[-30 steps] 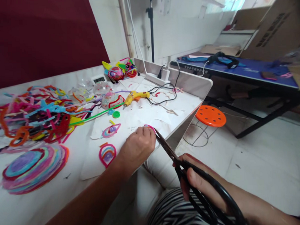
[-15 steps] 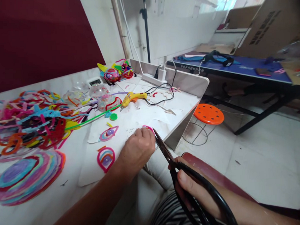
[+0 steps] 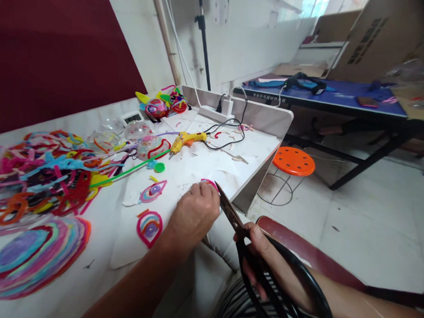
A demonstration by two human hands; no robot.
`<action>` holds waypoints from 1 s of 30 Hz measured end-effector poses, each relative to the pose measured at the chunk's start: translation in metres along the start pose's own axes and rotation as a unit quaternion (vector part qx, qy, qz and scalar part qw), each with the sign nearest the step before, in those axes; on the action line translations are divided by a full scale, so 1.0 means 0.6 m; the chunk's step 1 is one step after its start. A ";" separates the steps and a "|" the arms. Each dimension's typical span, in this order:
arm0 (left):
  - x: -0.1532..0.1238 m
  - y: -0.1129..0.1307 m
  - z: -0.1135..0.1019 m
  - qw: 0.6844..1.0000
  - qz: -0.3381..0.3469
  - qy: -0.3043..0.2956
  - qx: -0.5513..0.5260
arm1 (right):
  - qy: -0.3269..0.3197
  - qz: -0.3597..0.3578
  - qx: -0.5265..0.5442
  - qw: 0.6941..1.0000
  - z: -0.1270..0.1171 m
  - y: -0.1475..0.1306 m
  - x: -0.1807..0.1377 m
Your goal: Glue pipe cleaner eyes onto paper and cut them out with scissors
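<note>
Black-handled scissors (image 3: 258,250) sat clasped in the right hand (image 3: 273,264), blades pointing toward 11 o'clock at a pink felt piece (image 3: 210,182) — pinched by the left hand (image 3: 195,213) at the white surface's (image 3: 97,276) near edge.

We see bare table (image 3: 212,166) beyond the left hand (image 3: 195,211). Pipe cleaners (image 3: 40,171) and a glue gun (image 3: 186,139) crowd the rest.
</note>
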State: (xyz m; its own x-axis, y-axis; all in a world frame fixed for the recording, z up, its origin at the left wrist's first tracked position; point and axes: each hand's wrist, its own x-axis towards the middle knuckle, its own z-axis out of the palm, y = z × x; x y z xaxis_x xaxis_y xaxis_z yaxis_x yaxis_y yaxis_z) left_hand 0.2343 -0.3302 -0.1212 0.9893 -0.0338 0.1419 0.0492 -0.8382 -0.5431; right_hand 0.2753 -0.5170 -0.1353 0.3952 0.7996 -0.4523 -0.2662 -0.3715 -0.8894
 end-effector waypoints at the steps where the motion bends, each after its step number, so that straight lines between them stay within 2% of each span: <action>1: 0.000 0.000 0.000 1.000 0.000 -0.001 -0.001 | 0.001 0.007 0.002 1.000 0.001 -0.002 0.000; 9: -0.001 0.001 0.001 1.000 -0.001 0.007 0.008 | 0.030 0.031 0.033 0.998 0.014 -0.010 0.005; 18: -0.002 0.002 0.010 0.999 0.002 0.029 0.021 | 0.020 0.056 0.038 0.998 0.018 -0.007 0.004; 30: 0.000 0.004 0.009 0.998 0.002 0.048 0.036 | 0.031 0.017 0.055 0.998 0.025 0.012 0.013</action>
State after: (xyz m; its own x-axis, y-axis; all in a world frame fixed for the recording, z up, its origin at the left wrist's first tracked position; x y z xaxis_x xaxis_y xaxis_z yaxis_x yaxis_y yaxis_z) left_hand 0.2354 -0.3295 -0.1271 0.9721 -0.0922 0.2155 0.0576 -0.7972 -0.6010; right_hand 0.2632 -0.5063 -0.1443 0.4378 0.7549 -0.4883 -0.3737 -0.3412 -0.8625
